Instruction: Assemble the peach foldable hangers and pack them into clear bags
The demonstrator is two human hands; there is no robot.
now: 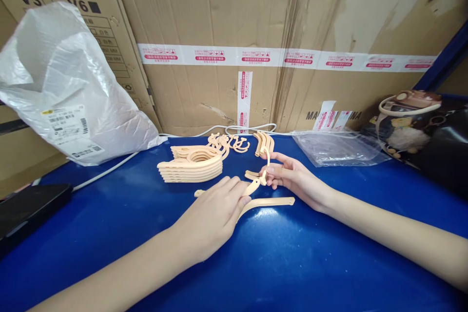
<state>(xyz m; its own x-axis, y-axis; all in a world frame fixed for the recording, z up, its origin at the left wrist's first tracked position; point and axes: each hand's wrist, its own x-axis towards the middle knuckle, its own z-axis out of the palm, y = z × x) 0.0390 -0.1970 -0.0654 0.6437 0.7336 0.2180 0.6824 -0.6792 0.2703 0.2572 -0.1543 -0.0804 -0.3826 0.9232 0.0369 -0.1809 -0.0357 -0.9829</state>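
Note:
Pale beige plastic hanger parts lie on the blue table [292, 263]. My left hand [214, 214] is closed around a curved hanger arm [251, 187], whose holed end points at my right hand [290, 175]. Between the fingers and thumb of that right hand is a hanger hook [268, 158], its base right beside the holed end; whether they touch I cannot tell. A loose hanger arm [276, 202] rests just in front, partly behind my left hand. Left of the hands stands a neat stack of hanger pieces [190, 171].
Behind the stack lies a cluster of loose hooks [228, 144], with several curved arms [263, 141] to its right. A clear plastic bag [336, 148], a dark bag [413, 131], a white mailer bag [80, 92] and a black device [32, 212] surround them. Cardboard [212, 9] stands behind.

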